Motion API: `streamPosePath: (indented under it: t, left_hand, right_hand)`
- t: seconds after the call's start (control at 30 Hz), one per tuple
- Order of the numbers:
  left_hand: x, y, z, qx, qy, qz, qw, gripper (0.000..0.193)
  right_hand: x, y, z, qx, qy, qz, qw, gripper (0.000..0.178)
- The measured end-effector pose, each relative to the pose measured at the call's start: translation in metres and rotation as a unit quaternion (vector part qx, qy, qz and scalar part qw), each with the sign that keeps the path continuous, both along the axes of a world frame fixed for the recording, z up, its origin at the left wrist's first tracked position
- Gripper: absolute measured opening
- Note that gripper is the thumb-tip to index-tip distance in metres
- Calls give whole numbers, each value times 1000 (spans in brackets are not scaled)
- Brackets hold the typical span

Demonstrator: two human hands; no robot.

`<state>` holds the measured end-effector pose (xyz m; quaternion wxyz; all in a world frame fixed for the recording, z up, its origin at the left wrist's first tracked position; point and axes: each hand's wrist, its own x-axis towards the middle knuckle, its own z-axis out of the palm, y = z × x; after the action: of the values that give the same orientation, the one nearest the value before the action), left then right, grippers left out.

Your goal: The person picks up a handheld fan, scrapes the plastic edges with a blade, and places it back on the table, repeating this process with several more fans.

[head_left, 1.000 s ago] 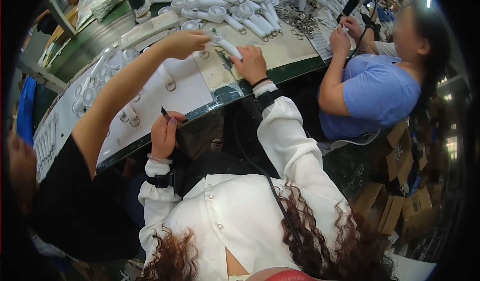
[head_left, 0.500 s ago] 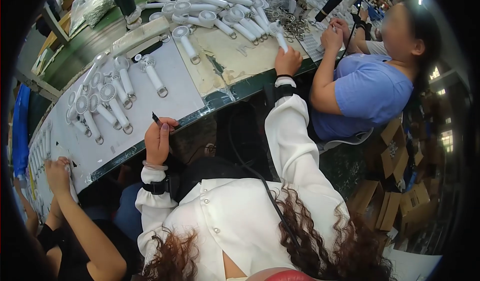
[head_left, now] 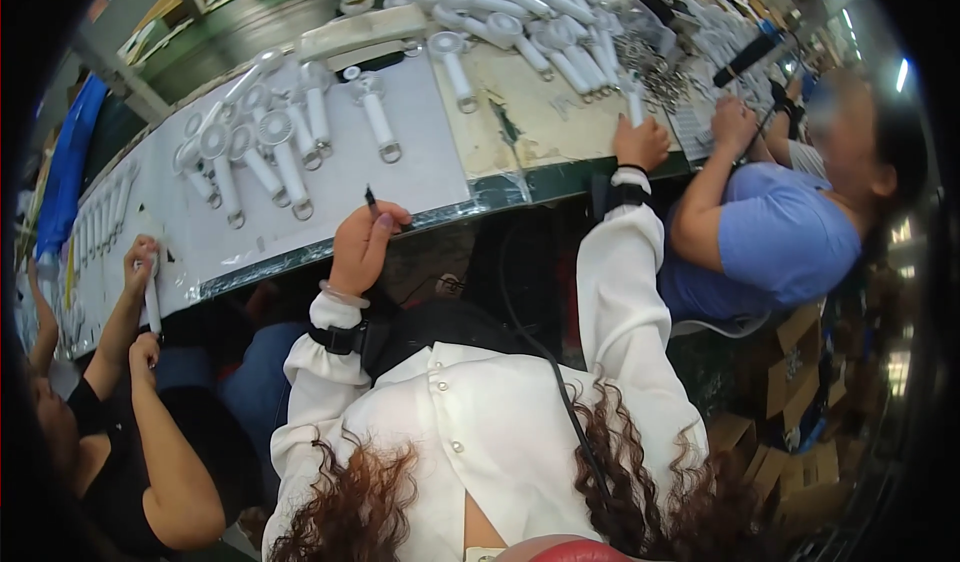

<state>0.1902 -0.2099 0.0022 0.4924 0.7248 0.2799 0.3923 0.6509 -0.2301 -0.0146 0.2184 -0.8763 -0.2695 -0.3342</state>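
My left hand (head_left: 366, 246) is closed around a slim black pen-shaped tool (head_left: 371, 201), its dark end pointing up past my fingers at the front edge of the table. Farther right, my right hand (head_left: 642, 144) grips a white handheld fan (head_left: 636, 108) over the cream-coloured board; my fingers hide part of it. Nearest my left hand on the white sheet lies a single white fan (head_left: 376, 120) with a metal ring at its end. Left of it sits a loose group of similar fans (head_left: 278, 144).
A large heap of white fans (head_left: 500, 32) covers the back. Metal rings (head_left: 660, 74) lie beside it. A co-worker in blue (head_left: 765, 222) sits at my right; another in black (head_left: 175, 462) works at my left holding a white handle (head_left: 153, 297). Cardboard boxes (head_left: 800, 382) stand behind right.
The whole view has swung, so the table and fans appear shifted to the right. Both my hands keep their holds. The left co-worker's second hand now shows below the white handle.
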Motion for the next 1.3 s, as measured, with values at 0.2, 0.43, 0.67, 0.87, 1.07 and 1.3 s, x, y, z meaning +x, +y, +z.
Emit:
streamPosePath:
  t: [0.2, 0.43, 0.67, 0.87, 1.07, 1.3]
  left_hand:
    - [0, -1, 0, -4, -2, -15, 1000, 27]
    - [-1, 3, 1, -12, -2, -11, 1000, 28]
    - [1, 1, -1, -5, 7, -12, 1000, 31]
    - [3, 4, -3, -67, -36, 12, 997, 29]
    - [0, 12, 0, -92, -51, 24, 994, 33]
    - [6, 14, 20, -217, -107, 13, 970, 36]
  right_hand:
    - [-100, 38, 13, 36, 46, 437, 898, 28]
    - [-180, 74, 31, -124, 136, 441, 878, 41]
    - [-187, 106, 31, -189, 129, 370, 901, 51]
    - [-206, 76, 34, -220, 228, 429, 846, 40]
    - [-236, 45, 32, -169, 204, 463, 846, 36]
    - [-245, 15, 48, 22, 76, 577, 813, 29]
